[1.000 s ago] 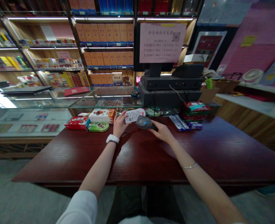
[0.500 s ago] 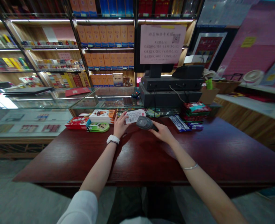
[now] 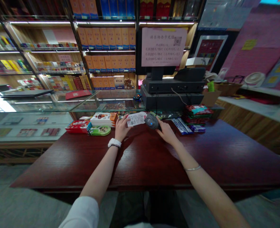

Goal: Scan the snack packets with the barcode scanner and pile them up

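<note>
My left hand [image 3: 122,128] pinches the left end of a flat white package [image 3: 137,119] with printed text and a barcode, held up over the table's far side. Closed around the handle of a dark grey barcode scanner [image 3: 151,121] is my right hand [image 3: 166,131]. The scanner's head sits close to the package's right end, and a blue light glows on it. To the left of my left hand lie a green package [image 3: 100,130] with a cartoon face, a white and orange box [image 3: 104,119] and red boxes [image 3: 78,126].
On the right are blue-and-white packets [image 3: 181,125], a purple pack [image 3: 198,128] and a stack of red packets [image 3: 197,113]. Behind the dark red table [image 3: 140,161] stand a glass display case [image 3: 111,95] and a register [image 3: 173,91] with a paper sign [image 3: 163,47].
The scanner has shifted right and its head has turned, uncovering more of the package's right end. Its blue light now shows. My left hand has hardly moved.
</note>
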Available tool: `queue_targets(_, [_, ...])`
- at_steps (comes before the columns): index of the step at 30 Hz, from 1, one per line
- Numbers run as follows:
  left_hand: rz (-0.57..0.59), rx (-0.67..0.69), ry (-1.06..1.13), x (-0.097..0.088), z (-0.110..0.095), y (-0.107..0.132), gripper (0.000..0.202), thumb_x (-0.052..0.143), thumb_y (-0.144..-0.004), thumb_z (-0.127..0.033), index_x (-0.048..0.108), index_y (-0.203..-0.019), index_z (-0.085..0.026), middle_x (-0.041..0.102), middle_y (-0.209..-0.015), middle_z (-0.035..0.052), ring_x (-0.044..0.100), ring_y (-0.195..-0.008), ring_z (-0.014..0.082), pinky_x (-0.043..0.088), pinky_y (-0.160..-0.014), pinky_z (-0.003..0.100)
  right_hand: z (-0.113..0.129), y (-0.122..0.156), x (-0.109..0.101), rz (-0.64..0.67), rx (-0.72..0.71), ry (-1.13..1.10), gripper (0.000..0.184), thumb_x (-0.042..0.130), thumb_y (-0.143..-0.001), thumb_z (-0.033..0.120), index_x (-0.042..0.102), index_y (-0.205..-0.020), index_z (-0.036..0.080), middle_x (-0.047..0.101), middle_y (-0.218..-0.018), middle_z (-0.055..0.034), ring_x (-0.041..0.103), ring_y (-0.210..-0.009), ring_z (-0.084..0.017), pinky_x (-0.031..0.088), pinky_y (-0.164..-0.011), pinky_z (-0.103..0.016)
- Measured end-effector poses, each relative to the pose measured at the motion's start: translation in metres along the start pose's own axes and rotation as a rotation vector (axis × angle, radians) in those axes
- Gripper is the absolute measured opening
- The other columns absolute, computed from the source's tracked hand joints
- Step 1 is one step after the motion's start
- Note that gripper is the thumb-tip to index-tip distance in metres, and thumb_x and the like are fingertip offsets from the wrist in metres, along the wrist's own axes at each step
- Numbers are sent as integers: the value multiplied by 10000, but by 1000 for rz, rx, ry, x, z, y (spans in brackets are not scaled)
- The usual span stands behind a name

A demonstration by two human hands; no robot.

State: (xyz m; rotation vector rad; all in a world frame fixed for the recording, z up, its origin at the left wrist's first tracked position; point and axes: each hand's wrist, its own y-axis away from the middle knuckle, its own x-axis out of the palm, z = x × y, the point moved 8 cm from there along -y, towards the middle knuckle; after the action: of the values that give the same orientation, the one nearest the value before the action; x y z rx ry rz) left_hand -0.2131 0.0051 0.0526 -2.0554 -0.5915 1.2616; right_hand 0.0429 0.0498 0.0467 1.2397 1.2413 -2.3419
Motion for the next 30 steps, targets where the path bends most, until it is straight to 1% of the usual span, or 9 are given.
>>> queue_targets(2, [1, 7, -1, 0, -1, 0, 335, 714, -781, -227, 606, -1095, -270, 533, -1448, 69, 530, -1307, 254, 284, -1168, 512, -8, 1, 2, 3, -9, 4, 765, 474, -861, 161, 170, -1562, 187, 583, -1354, -135, 601, -1090, -293, 450, -975, -485])
queue_targets(4, [2, 9, -5, 0, -2, 0, 346, 721, -773, -228, 608, -1097, -269, 531, -1450, 68, 532, -1305, 253, 291, -1167, 507, -13, 2, 6, 27, -32, 3, 812, 457, -812, 92, 177, -1564, 219, 583, -1351, -107, 591, -1086, -276, 446, -977, -467])
queue_targets(8, [0, 3, -5, -1, -5, -1, 346, 733, -766, -228, 613, -1088, -267, 540, -1441, 72, 542, -1293, 256, 307, -1158, 507, -22, 6, 15, 104, -27, 37, 852, 439, -742, 16, 284, -1535, 288, 601, -1287, -70, 569, -1102, -251, 445, -964, -425])
queue_targets(12, [9, 4, -1, 0, -8, -2, 363, 741, -763, -240, 610, -1100, -264, 549, -1430, 80, 547, -1286, 271, 311, -1152, 517, -28, 9, 21, 151, 8, 75, 853, 425, -720, -25, 356, -1507, 297, 612, -1234, -67, 564, -1090, -233, 437, -966, -395])
queue_targets(16, [8, 23, 12, 0, -11, -3, 356, 745, -769, -259, 611, -1099, -259, 547, -1433, 79, 554, -1273, 281, 308, -1153, 519, -32, 10, 25, 166, 15, 100, 861, 422, -713, -37, 377, -1495, 322, 629, -1204, -62, 569, -1072, -230, 430, -988, -422])
queue_targets(23, [11, 42, 26, 0, -18, -3, 345, 744, -775, -278, 614, -1093, -262, 557, -1422, 77, 564, -1257, 282, 321, -1146, 515, -38, 11, 31, 192, 83, 75, 841, 410, -708, -31, 420, -1468, 329, 621, -1253, -63, 547, -1185, -236, 364, -1079, -531])
queue_targets(26, [4, 50, 37, -1, -21, -2, 349, 747, -772, -269, 613, -1095, -256, 557, -1421, 78, 559, -1264, 274, 326, -1148, 503, -41, 9, 28, 151, 126, -3, 759, 374, -733, -20, 523, -1393, 324, 593, -1333, -57, 534, -1239, -236, 341, -1096, -572])
queue_targets(28, [10, 53, 48, 0, -24, -2, 352, 744, -774, -265, 615, -1101, -253, 550, -1428, 82, 553, -1273, 269, 343, -1141, 493, -42, 6, 20, 65, 138, -74, 677, 353, -752, -6, 618, -1295, 300, 593, -1349, -53, 525, -1267, -228, 336, -1111, -567])
queue_targets(30, [27, 59, 59, 2, -28, -2, 354, 738, -776, -260, 619, -1109, -254, 544, -1434, 81, 545, -1282, 264, 362, -1130, 482, -44, 3, 7, -57, 138, -152, 577, 367, -793, 44, 659, -1233, 275, 618, -1320, -57, 537, -1260, -220, 360, -1115, -532])
